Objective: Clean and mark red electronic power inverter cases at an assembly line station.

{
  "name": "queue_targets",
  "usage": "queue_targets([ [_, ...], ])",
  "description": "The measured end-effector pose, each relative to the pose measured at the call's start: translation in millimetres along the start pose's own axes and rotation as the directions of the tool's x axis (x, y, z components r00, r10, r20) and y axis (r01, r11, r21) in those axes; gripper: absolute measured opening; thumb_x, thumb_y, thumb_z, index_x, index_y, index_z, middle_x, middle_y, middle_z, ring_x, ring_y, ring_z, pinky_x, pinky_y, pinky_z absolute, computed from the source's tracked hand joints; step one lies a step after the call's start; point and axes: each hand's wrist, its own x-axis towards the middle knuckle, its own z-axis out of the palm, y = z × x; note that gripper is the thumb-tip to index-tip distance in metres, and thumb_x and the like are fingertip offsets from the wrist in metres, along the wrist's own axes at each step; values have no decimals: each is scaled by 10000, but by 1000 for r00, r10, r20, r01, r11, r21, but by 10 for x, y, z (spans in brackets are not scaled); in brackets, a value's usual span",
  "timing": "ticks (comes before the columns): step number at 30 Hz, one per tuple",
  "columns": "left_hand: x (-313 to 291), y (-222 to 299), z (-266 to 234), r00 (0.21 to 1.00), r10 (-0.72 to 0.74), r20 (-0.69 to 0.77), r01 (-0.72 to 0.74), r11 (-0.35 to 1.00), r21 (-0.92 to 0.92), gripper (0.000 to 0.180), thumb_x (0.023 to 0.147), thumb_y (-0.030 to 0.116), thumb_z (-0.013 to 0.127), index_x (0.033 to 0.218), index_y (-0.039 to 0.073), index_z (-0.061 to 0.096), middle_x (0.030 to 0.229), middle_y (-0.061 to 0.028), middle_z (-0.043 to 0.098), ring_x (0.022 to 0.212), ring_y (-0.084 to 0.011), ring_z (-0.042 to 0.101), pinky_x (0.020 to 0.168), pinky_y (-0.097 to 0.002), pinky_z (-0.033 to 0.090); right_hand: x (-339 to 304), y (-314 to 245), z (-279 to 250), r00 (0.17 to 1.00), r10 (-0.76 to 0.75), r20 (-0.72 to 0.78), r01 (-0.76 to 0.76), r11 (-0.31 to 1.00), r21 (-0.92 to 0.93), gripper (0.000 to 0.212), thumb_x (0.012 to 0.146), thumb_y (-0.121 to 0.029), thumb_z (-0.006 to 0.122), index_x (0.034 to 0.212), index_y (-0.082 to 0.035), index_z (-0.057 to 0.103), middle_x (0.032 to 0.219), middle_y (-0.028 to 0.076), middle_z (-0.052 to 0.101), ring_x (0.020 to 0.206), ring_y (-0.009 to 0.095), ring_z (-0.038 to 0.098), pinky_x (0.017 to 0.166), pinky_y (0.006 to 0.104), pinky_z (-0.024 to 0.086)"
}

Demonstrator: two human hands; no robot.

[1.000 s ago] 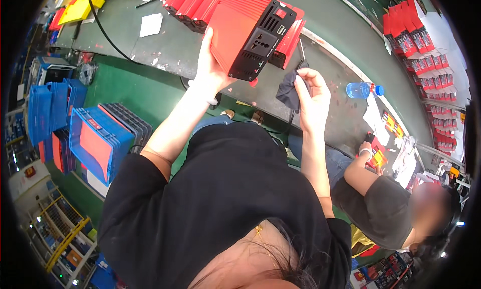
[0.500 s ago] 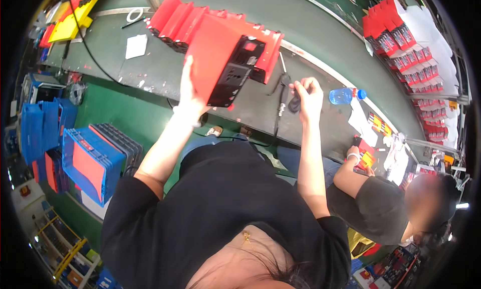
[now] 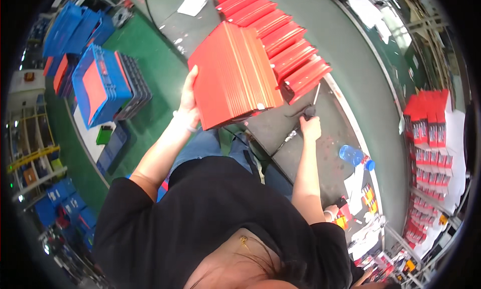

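My left hand (image 3: 188, 99) grips the side of a red power inverter (image 3: 233, 71) with a ribbed metal casing, tilted up above the bench. Its fingers are mostly hidden behind the casing. On the bench to the right, my right hand (image 3: 311, 130) is closed round a dark corded electric screwdriver (image 3: 309, 111). The hand covers most of the tool, and its thin shaft points away from me. Beyond the held inverter stands a row of similar red casings (image 3: 282, 38), set side by side.
A blue water bottle (image 3: 350, 155) lies on the bench (image 3: 328, 161) at right. Past the rail, packed red boxes (image 3: 426, 121) are stacked. Blue crates (image 3: 123, 83) stand on the floor at left. A white paper (image 3: 192, 5) lies on the far bench. A co-worker's hand (image 3: 331, 212) shows lower right.
My view has turned. The inverter has been tilted so its ribbed side shows instead of its black socket panel. My right hand has come down and closed on the screwdriver.
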Motion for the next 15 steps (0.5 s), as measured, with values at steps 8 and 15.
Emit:
queue_targets([
  [8, -132, 207, -178, 993, -38, 110, 48, 995, -87, 546, 818, 420, 658, 1183, 33, 536, 1098, -132, 627, 960, -272, 626, 846, -437, 522, -273, 297, 283, 999, 28, -30, 29, 35, 999, 133, 706, -44, 636, 790, -64, 534, 742, 19, 540, 707, 158, 565, 634, 279, 448],
  [15, -153, 781, -522, 980, -16, 200, 25, 999, -46, 562, 810, 399, 670, 1197, 18, 524, 1108, -142, 626, 961, -285, 632, 832, -427, 534, -1094, 247, -351, 835, -549, -43, -206, -383, 900, 312, 763, -78, 684, 1058, -20, 602, 1133, 126, 607, 896, 173, 572, 737, 281, 498],
])
